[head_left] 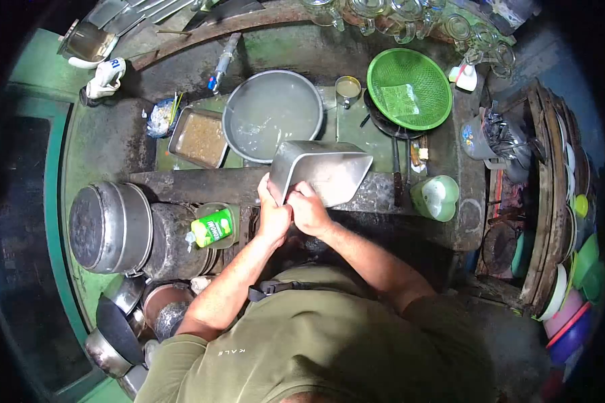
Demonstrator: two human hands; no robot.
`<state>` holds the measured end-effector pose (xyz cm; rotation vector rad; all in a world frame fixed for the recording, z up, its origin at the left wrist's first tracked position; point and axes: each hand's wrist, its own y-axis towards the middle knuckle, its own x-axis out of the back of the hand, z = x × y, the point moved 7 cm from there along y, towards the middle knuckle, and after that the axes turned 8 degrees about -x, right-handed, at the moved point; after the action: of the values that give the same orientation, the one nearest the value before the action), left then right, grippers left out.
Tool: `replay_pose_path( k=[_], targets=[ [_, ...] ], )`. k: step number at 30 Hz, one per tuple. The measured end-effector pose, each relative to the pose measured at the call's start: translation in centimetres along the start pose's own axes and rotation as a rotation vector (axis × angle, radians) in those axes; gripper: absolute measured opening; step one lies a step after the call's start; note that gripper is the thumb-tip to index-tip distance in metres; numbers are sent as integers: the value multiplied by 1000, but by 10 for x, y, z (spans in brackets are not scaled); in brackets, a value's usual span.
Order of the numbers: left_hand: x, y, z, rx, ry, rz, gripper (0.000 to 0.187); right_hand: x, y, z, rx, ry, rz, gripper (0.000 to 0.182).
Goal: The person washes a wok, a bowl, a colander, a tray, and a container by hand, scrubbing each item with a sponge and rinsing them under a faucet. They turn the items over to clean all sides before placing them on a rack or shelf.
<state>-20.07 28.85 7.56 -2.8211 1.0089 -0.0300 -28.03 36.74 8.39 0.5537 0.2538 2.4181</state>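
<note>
A rectangular metal pan point(329, 176) is tilted on its side, its inside facing right and toward me. My left hand point(273, 213) grips its near left corner. Beside it, my right hand point(308, 209) is closed at the same corner, touching or almost touching my left; whether it holds the rim or something small is hidden. Just behind the pan stands a big grey basin point(273, 114) of cloudy water. To the basin's left sits another metal tray point(200, 138) with brownish liquid in it.
A green strainer point(410, 88) lies over a dark pan at the back right. A green tub point(437, 198) stands on the right ledge. At the left are a green soap pouch point(213, 228) and large pots point(111, 227). Glass mugs point(366, 8) line the back shelf.
</note>
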Motion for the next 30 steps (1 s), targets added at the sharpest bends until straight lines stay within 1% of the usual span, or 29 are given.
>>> replay_pose_path(
  k=[2,3,4,5,6,7,8,10,11,12,13,14,15,16,17,18,20,21,22,24,25,26,28,29,30],
  targets=[
    [-2,-3,-10,45,12,-52,85,20,-5,-40,-105,8,-122,11],
    [-5,-4,-12,41,-104,-94,81,35,-12,-73,-301,-89,-51,19],
    [-4,-2,-9,41,-109,-94,81,44,-14,-92,-369,-269,22,19],
    [-4,4,-8,1,-24,-76,80,37,-22,-93,-321,-212,14,20],
    [-5,10,-8,-39,60,-59,78,33,-23,-72,-272,-154,8,22],
    [-8,13,-16,8,8,-83,74,29,-20,-42,-172,-152,159,38],
    [-4,22,-7,-5,23,-54,72,30,-20,-25,-102,-81,258,54],
    [-14,26,-25,153,-77,-31,70,45,-21,-47,-182,-373,376,57],
    [-16,32,-41,145,-79,-36,70,54,-27,-69,-85,-779,376,52],
    [-20,34,-48,211,-11,24,71,59,-32,-94,126,-979,364,47],
    [-23,34,-48,283,57,85,73,59,-32,-98,86,-867,364,44],
    [-24,39,-39,285,56,81,73,60,-32,-101,47,-754,361,42],
    [-21,47,-34,115,162,35,80,54,-36,-99,46,-752,364,42],
    [-21,51,-37,-59,267,-10,87,45,-38,-95,-27,-646,336,39],
    [-26,53,-31,-93,391,52,103,34,-36,-93,-92,-541,308,37],
    [-30,56,-8,-399,411,18,109,17,-38,-85,-66,-489,295,34],
    [-39,49,0,-342,638,-8,109,-2,-40,-75,-167,-467,301,33],
    [-42,46,-11,-370,685,-15,105,3,-35,-63,-131,-488,326,36],
    [-42,44,-19,-358,686,-11,105,8,-30,-63,56,-516,302,36],
    [-41,45,-22,-204,688,113,103,42,-19,-74,76,-701,272,33],
    [-39,44,-21,-298,684,63,102,40,-18,-93,-4,-666,396,34],
    [-36,47,-12,-274,668,-10,102,28,-21,-100,0,-667,394,34],
    [-38,50,-14,-369,715,-36,102,-9,-33,-90,52,-586,421,37],
    [-38,54,-13,-288,694,8,102,3,-19,-39,-47,-310,328,39],
    [-36,52,-12,-198,673,47,102,-2,-27,-60,-47,-362,341,41]
  ],
)
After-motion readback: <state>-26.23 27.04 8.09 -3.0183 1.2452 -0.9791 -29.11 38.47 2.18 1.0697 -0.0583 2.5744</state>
